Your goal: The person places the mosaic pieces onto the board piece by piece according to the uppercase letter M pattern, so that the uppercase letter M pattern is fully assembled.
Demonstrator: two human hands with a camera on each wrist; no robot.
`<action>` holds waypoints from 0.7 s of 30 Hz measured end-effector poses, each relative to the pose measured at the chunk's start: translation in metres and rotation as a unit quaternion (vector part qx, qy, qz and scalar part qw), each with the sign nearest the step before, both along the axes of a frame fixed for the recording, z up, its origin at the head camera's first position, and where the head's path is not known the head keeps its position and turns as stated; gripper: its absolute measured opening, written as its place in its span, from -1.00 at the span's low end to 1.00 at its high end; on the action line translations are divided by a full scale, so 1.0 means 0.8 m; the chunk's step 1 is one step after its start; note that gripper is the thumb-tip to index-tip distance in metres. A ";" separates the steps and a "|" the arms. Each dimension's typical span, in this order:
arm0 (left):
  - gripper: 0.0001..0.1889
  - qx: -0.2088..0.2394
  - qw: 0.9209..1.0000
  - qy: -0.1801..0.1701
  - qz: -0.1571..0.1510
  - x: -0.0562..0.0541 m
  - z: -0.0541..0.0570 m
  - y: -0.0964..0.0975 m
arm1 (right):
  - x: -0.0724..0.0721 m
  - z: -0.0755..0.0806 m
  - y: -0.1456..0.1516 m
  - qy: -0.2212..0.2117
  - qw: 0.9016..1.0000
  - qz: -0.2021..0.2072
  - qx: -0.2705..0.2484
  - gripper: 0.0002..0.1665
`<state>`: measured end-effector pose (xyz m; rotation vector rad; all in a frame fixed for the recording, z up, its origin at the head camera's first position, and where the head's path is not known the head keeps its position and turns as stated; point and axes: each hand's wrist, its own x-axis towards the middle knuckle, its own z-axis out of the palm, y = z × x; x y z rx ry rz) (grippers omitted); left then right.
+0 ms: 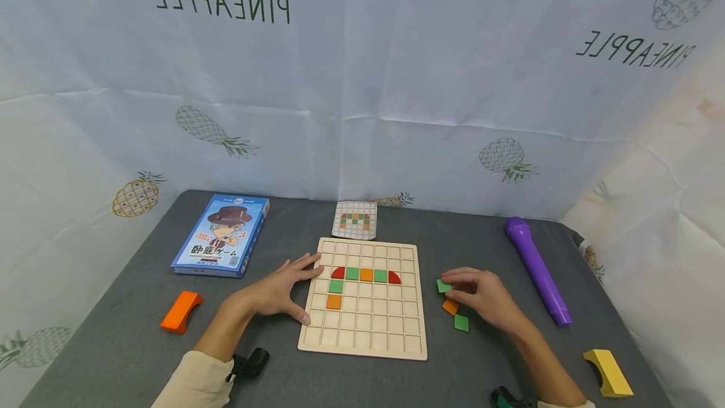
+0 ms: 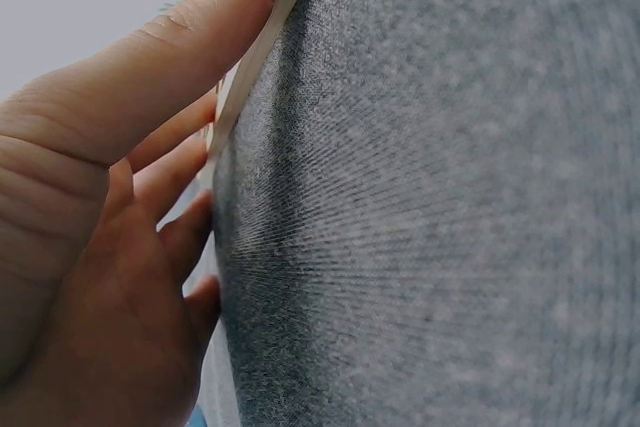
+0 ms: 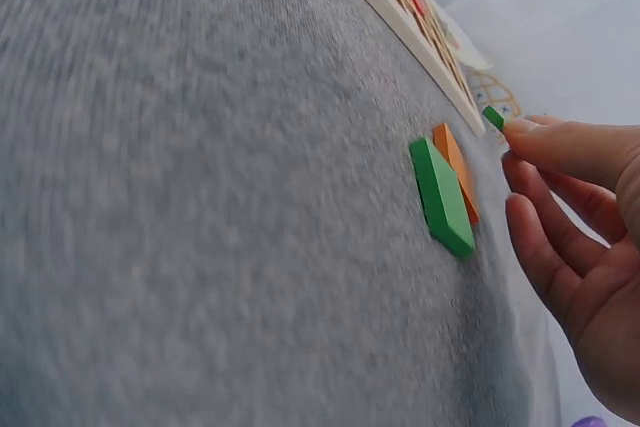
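Observation:
A wooden grid board (image 1: 388,336) lies on the dark grey table, carrying a row of red quarter-round, green and orange tiles. Below that row's left end sit a green tile (image 1: 336,286) and an orange tile (image 1: 334,301). With fingers spread, my left hand (image 1: 274,288) rests along the board's left edge, thumb on the lower side. To the right of the board, my right hand (image 1: 481,294) pinches a green square tile (image 3: 494,118) between thumb and fingertips. Close under that hand, another orange tile (image 3: 457,172) and green tile (image 3: 440,197) lie on the cloth.
A small pattern card (image 1: 354,232) lies behind the board. At the left are a blue game box (image 1: 221,238) and an orange arch block (image 1: 181,312). A purple microphone-shaped object (image 1: 538,269) and a yellow arch block (image 1: 608,373) lie at the right. A pineapple-print curtain (image 1: 340,80) hangs behind.

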<state>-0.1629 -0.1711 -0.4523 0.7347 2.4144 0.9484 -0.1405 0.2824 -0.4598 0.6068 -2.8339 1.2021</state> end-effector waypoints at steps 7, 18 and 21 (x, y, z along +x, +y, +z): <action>0.13 -0.002 1.000 -0.004 0.002 0.002 0.000 0.000 | -0.001 0.001 -0.021 -0.031 1.000 0.002 0.000 -0.73; 0.11 0.006 1.000 -0.005 0.001 0.000 0.001 -0.002 | -0.011 0.006 -0.062 -0.044 0.998 0.053 0.005 -0.73; 0.11 0.004 1.000 -0.005 0.002 0.000 0.001 -0.001 | -0.014 0.009 -0.076 -0.049 0.997 0.067 0.000 -0.73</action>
